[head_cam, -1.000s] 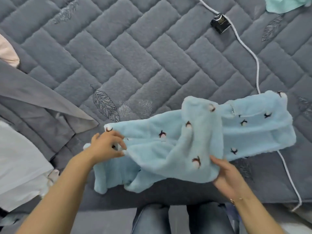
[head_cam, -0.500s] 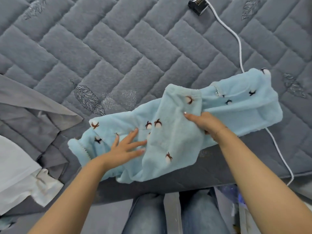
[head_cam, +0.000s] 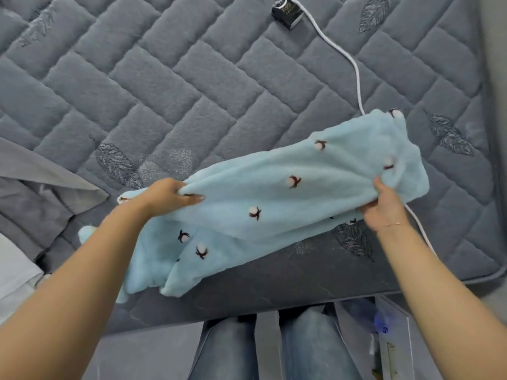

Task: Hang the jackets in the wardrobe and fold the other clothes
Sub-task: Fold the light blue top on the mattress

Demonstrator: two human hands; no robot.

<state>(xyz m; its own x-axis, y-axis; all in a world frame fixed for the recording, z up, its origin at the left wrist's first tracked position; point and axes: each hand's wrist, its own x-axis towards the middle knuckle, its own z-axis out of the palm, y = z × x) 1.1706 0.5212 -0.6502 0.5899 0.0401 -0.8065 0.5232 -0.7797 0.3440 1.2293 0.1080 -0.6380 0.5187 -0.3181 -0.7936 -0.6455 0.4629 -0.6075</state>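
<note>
A light blue fleece garment [head_cam: 274, 204] with small cotton-flower marks lies folded lengthwise across the near part of the grey quilted bed [head_cam: 192, 78]. My left hand [head_cam: 167, 197] grips its left part, fingers curled into the fabric. My right hand [head_cam: 384, 204] grips its right end, thumb on top. The fabric is stretched between both hands, and its lower left end hangs over the bed's front edge.
A grey garment [head_cam: 35, 187] and a white one [head_cam: 13, 270] lie at the left. A black adapter [head_cam: 286, 12] with a white cable [head_cam: 354, 67] lies at the back and runs under the fleece. My legs in jeans [head_cam: 274, 349] stand at the bed's edge.
Both hands went from lying flat on the fleece to gripping it at each end. The garment now has another lengthwise fold and is stretched out between them.
</note>
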